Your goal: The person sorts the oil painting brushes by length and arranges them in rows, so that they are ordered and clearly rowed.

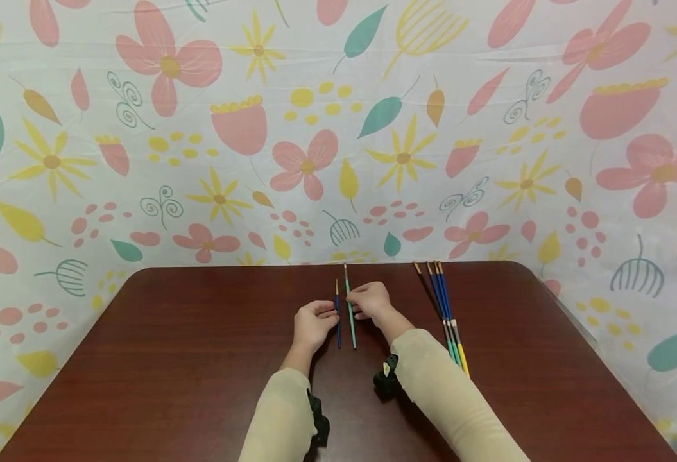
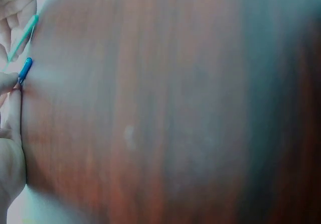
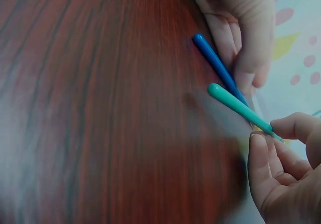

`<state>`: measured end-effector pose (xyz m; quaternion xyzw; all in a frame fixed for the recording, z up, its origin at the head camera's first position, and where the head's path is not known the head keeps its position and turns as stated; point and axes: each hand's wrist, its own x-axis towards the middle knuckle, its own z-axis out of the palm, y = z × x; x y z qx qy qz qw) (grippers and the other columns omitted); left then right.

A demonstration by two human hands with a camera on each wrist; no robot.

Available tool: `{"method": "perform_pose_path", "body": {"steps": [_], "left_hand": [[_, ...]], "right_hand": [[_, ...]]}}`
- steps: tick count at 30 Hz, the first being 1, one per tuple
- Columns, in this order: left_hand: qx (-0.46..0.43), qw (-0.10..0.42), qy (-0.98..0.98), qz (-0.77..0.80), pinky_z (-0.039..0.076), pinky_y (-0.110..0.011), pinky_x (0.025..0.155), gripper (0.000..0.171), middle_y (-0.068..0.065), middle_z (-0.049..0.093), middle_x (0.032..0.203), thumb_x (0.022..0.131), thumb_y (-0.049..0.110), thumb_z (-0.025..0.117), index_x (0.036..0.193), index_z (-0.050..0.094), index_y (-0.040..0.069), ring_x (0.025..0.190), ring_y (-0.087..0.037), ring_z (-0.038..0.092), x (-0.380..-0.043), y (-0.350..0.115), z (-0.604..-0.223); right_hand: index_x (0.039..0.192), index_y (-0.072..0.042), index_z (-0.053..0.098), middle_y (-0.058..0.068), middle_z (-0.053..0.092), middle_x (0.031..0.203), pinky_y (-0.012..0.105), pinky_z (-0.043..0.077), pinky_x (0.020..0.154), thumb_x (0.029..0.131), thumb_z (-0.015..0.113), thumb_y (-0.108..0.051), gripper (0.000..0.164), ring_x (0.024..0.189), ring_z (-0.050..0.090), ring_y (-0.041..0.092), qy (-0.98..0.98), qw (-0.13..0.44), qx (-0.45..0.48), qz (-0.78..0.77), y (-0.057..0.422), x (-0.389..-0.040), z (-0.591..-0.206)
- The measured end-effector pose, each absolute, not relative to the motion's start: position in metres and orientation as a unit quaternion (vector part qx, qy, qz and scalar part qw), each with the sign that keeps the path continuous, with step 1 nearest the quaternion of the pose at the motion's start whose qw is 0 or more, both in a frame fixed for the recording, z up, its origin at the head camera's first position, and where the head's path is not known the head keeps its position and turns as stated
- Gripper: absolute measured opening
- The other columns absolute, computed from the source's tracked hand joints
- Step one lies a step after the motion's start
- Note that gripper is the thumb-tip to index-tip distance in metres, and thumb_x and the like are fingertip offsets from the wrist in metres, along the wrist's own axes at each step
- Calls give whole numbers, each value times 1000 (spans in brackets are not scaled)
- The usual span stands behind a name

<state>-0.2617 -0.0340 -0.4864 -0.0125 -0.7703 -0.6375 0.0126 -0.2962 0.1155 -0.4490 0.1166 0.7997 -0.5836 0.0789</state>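
Note:
My left hand (image 1: 313, 326) pinches a blue paintbrush (image 1: 339, 333) between thumb and fingers, its bristles pointing to the far edge. Just right of it, my right hand (image 1: 371, 300) pinches a teal paintbrush (image 1: 352, 324) near its middle. The two brushes are side by side and nearly parallel, with a narrow gap; the teal one reaches farther toward the back. In the right wrist view, the rounded handle ends of the blue brush (image 3: 215, 61) and the teal brush (image 3: 233, 102) show against the wood. At the left edge of the left wrist view, both handle ends appear again.
To the right on the brown table (image 1: 188, 359) lie more paintbrushes: a dark-handled brush (image 1: 428, 292) and several blue brushes (image 1: 443, 292) farther back, with teal brushes (image 1: 451, 348) and a yellow brush (image 1: 462, 359) nearer. A flower-patterned cloth (image 1: 309, 212) hangs behind the table.

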Motion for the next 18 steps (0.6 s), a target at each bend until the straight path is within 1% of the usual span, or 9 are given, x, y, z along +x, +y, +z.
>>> {"method": "perform_pose_path", "body": {"steps": [9, 11, 16, 18], "left_hand": [[-7, 21, -773, -635, 57, -33, 81, 29, -21, 67, 109, 81, 1, 70, 109, 66, -5, 100, -29, 68, -260, -33, -486], [0, 20, -774, -633, 57, -33, 82, 28, -19, 68, 110, 81, 2, 70, 109, 67, -3, 100, -27, 68, -260, -32, -487], [18, 23, -777, -628, 58, -34, 81, 30, -17, 68, 109, 79, 7, 74, 107, 67, -1, 99, -26, 68, -259, -28, -486], [32, 35, -780, -624, 58, -34, 78, 29, -16, 69, 107, 78, 9, 76, 105, 68, 0, 96, -25, 69, -259, -25, -486]], "right_hand": [[108, 2, 66, 12, 67, 89, 29, 58, 56, 86, 65, -13, 26, 65, 62, 15, 785, 94, 115, -602, 137, -286, -447], [108, 2, 66, 11, 67, 89, 29, 58, 57, 86, 65, -13, 27, 64, 62, 14, 783, 95, 116, -604, 142, -284, -448], [112, 4, 64, 14, 69, 98, 30, 58, 59, 87, 62, -14, 30, 67, 62, 14, 780, 100, 111, -608, 156, -276, -447], [113, 4, 63, 14, 69, 101, 30, 58, 59, 87, 62, -13, 32, 68, 63, 14, 782, 103, 106, -605, 163, -273, -445]]}}
